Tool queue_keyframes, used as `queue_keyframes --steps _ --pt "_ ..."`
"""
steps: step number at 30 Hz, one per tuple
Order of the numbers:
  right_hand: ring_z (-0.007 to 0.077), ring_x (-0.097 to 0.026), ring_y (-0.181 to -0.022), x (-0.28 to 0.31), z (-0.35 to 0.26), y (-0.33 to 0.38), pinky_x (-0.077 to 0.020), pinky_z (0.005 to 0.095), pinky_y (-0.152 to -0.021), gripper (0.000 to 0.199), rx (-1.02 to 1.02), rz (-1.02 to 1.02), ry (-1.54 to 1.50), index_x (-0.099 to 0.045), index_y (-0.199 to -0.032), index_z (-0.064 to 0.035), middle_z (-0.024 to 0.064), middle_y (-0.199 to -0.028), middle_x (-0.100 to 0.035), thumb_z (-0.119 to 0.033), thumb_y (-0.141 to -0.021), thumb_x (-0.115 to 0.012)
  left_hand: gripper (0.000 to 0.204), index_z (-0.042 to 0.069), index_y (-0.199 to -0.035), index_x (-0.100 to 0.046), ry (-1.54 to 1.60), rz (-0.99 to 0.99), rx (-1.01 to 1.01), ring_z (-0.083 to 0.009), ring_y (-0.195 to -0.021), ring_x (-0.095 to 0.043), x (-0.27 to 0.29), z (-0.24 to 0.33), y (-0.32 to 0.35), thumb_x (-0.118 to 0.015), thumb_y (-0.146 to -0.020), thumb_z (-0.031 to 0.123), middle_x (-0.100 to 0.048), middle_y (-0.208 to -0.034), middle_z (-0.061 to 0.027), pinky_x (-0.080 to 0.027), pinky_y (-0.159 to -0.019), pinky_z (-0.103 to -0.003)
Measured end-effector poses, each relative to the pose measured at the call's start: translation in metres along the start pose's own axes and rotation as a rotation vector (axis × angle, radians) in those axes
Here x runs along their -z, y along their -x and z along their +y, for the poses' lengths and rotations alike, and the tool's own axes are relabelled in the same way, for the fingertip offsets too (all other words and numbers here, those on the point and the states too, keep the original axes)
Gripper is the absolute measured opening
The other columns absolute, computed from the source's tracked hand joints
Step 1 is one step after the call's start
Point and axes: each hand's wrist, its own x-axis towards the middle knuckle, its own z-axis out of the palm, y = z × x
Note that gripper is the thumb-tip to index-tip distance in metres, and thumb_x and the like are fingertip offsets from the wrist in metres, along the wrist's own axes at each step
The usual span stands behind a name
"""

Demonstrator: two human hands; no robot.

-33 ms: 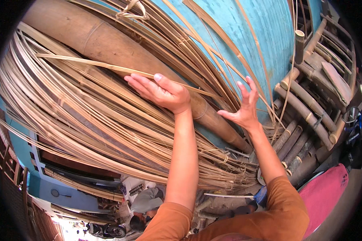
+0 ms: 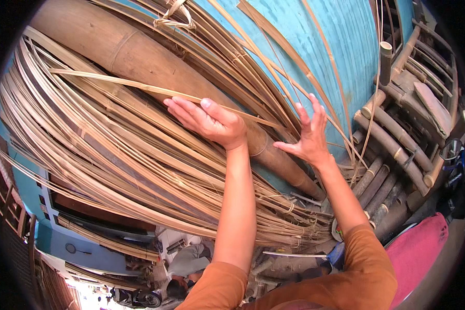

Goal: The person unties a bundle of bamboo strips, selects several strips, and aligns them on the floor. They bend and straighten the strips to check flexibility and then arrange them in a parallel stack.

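Note:
My left hand point(image 2: 209, 121) reaches up with its fingers stretched out. A long thin bamboo strip point(image 2: 113, 81) passes under its thumb and comes out on the right side of the palm; the hand pinches it. My right hand point(image 2: 310, 134) is raised beside it with fingers spread, holding nothing, close to loose strips in front of the blue wall point(image 2: 336, 46). A thick bamboo pole point(image 2: 134, 57) runs diagonally behind both hands. Both arms wear orange sleeves.
A big bundle of curved bamboo strips point(image 2: 88, 155) fills the left and middle. Stacked bamboo poles and a bamboo frame point(image 2: 398, 139) stand on the right. A pink cloth point(image 2: 423, 243) lies at lower right. A person point(image 2: 188, 258) sits below near a motorbike.

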Motion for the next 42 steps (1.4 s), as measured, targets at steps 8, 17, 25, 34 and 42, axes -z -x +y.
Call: queue_keyframes --steps 8,17,25,34,42 --pt "0.0389 -0.047 -0.117 -0.03 0.022 -0.018 -0.039 0.0509 -0.097 0.103 -0.062 0.01 0.039 -0.035 -0.145 -0.0264 0.0182 -0.129 -0.045 -0.021 -0.056 -0.087 0.05 -0.008 -0.14 -0.04 -0.032 -0.07 -0.128 -0.0439 -0.14 -0.026 0.002 -0.003 -0.002 -0.039 -0.097 0.018 -0.033 -0.148 -0.0278 -0.015 -0.116 -0.055" --pt "0.0333 -0.051 -0.114 -0.024 0.041 -0.027 -0.0422 0.0469 -0.095 0.101 -0.177 0.051 -0.008 -0.037 -0.144 -0.0261 0.0128 -0.128 -0.049 -0.025 -0.057 -0.087 0.054 0.002 -0.138 -0.048 -0.229 -0.078 -0.169 -0.0442 -0.14 -0.025 -0.003 0.006 -0.002 -0.055 -0.09 0.025 -0.03 -0.151 -0.0256 -0.015 -0.114 -0.058" --pt "0.038 -0.047 -0.121 -0.017 0.036 -0.019 -0.04 0.0503 -0.099 0.103 -0.078 0.11 -0.092 -0.034 -0.146 -0.027 0.0221 -0.14 -0.037 -0.038 -0.058 -0.088 0.046 0.02 -0.13 -0.061 -0.341 -0.113 -0.238 -0.0514 -0.139 -0.02 -0.006 0.01 -0.003 -0.062 -0.085 0.026 -0.021 -0.153 -0.0297 -0.019 -0.11 -0.064" --pt "0.0346 -0.042 -0.119 -0.025 -0.006 0.027 -0.0354 0.05 -0.097 0.056 0.081 0.401 0.162 -0.055 -0.12 -0.0235 0.0177 -0.133 -0.042 -0.024 -0.071 -0.082 0.058 0.031 -0.129 -0.061 -0.327 -0.083 -0.256 -0.0454 -0.142 -0.017 -0.01 0.013 -0.005 -0.076 -0.076 0.048 -0.014 -0.154 -0.0261 -0.015 -0.111 -0.066" --pt "0.0368 -0.059 -0.102 -0.078 -0.023 0.087 -0.0476 0.0422 -0.087 0.021 -0.41 -0.107 -0.487 -0.06 -0.11 0.0016 0.021 -0.111 -0.061 -0.007 -0.092 -0.053 0.066 0.024 -0.131 -0.059 -0.366 -0.079 -0.261 -0.0458 -0.142 -0.018 -0.012 0.002 -0.003 -0.076 -0.075 0.054 -0.015 -0.153 -0.0262 -0.018 -0.109 -0.067"
